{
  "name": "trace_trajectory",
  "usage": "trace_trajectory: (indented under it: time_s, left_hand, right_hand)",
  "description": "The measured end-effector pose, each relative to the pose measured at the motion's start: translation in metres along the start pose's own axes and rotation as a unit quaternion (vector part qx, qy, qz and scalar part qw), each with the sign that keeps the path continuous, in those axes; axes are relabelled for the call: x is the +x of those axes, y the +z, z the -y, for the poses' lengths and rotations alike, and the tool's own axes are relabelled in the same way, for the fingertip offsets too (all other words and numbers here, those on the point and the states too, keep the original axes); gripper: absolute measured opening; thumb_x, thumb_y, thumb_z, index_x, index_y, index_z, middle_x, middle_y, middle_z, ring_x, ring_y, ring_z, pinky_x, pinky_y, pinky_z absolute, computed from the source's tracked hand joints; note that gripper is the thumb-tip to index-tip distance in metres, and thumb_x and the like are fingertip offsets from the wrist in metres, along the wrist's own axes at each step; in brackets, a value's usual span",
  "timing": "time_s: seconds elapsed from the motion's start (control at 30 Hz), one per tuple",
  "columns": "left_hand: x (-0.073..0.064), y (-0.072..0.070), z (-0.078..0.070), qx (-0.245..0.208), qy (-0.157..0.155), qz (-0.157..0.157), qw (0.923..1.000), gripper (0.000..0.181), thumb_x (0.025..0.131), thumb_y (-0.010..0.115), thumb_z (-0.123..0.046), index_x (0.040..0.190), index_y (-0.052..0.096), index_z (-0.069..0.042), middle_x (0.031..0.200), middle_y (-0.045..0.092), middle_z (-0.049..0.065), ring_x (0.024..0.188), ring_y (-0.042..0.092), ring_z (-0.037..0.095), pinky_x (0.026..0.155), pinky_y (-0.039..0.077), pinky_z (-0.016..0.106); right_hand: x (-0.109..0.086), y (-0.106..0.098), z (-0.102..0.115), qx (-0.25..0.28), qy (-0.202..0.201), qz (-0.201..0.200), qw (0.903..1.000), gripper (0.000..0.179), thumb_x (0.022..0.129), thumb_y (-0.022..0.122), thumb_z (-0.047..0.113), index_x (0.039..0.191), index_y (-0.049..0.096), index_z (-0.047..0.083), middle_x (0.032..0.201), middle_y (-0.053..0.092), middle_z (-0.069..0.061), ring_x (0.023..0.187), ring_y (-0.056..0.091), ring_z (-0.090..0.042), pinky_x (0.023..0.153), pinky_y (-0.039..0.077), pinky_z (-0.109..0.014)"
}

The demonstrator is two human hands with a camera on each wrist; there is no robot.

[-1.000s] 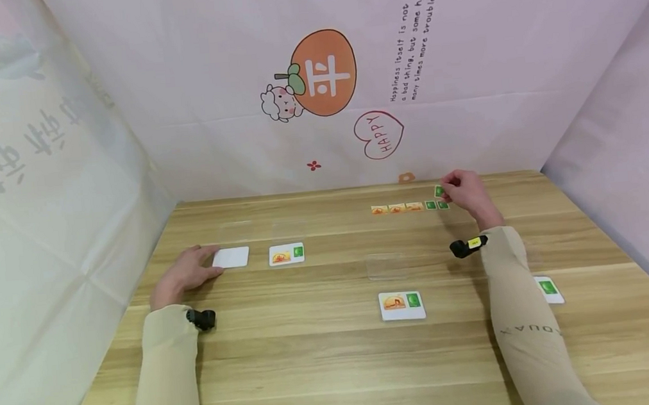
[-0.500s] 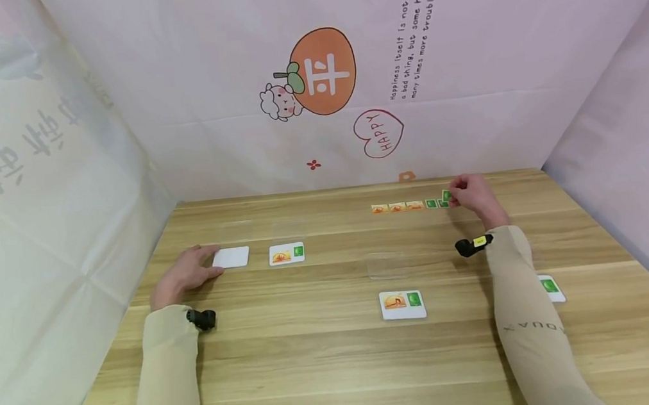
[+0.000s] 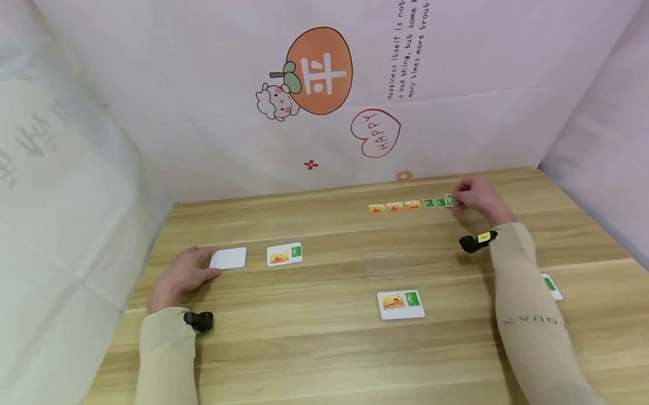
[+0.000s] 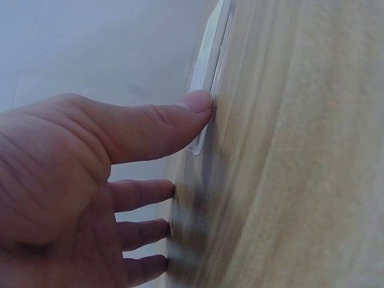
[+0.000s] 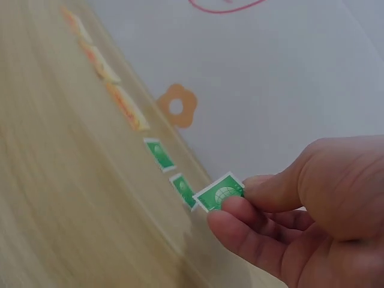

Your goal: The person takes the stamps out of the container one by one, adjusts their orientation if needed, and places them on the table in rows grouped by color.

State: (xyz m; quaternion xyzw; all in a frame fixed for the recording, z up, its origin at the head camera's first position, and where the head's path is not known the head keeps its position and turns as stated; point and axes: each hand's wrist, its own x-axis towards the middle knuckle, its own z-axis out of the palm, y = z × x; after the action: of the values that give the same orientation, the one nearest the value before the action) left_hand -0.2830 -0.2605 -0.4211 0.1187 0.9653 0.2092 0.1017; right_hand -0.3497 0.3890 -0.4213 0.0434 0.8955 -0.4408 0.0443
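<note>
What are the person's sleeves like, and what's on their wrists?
The left sleeve and right sleeve are long and beige. Dark lettering runs across the right one. Each wrist has a small black gadget, one on the left and one on the right, which has a yellow label. The hands wear no gloves.

Third green stamp (image 5: 219, 192) farther right

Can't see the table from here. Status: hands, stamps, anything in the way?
Right hand pinching green stamp at right end of stamp row. Left hand touching blank white card. Right sleeve partly hiding one stamped card in head view.
</note>
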Motion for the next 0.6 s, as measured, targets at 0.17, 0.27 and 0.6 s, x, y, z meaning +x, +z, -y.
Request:
trace_trajectory:
  time_s: [0.17, 0.27, 0.6]
  left_hand:
    - [-0.001, -0.002, 0.0, -0.005, -0.006, -0.004, 1.0, 0.06, 0.096, 0.061, -0.023, 0.147, 0.04, 0.0, 0.149, 0.031, 0.038, 0.137, 0.028, 0.055, 0.11, 0.026, 0.067]
    - [-0.001, -0.003, -0.001, 0.003, 0.003, -0.007, 1.0, 0.06, 0.096, 0.062, -0.025, 0.147, 0.041, 0.0, 0.148, 0.033, 0.037, 0.135, 0.031, 0.055, 0.109, 0.028, 0.067]
    - [-0.002, -0.001, 0.0, -0.005, 0.001, -0.008, 1.0, 0.059, 0.096, 0.062, -0.025, 0.147, 0.042, -0.001, 0.148, 0.033, 0.037, 0.135, 0.031, 0.055, 0.109, 0.028, 0.067]
  right_hand:
    - [0.006, -0.003, -0.002, -0.011, 0.014, 0.016, 0.9997, 0.032, 0.102, 0.047, 0.009, 0.124, 0.049, -0.014, 0.108, 0.057, -0.022, 0.081, 0.064, -0.014, 0.077, 0.058, -0.03]
    - [0.007, -0.006, -0.002, -0.031, 0.016, 0.026, 0.9991, 0.032, 0.101, 0.047, 0.008, 0.123, 0.048, -0.015, 0.105, 0.058, -0.022, 0.081, 0.064, -0.016, 0.077, 0.057, -0.031]
    - [0.015, -0.009, -0.004, -0.146, -0.019, 0.029, 0.9886, 0.023, 0.094, 0.047, 0.004, 0.106, 0.057, -0.014, 0.089, 0.067, -0.023, 0.066, 0.067, -0.012, 0.066, 0.055, -0.027]
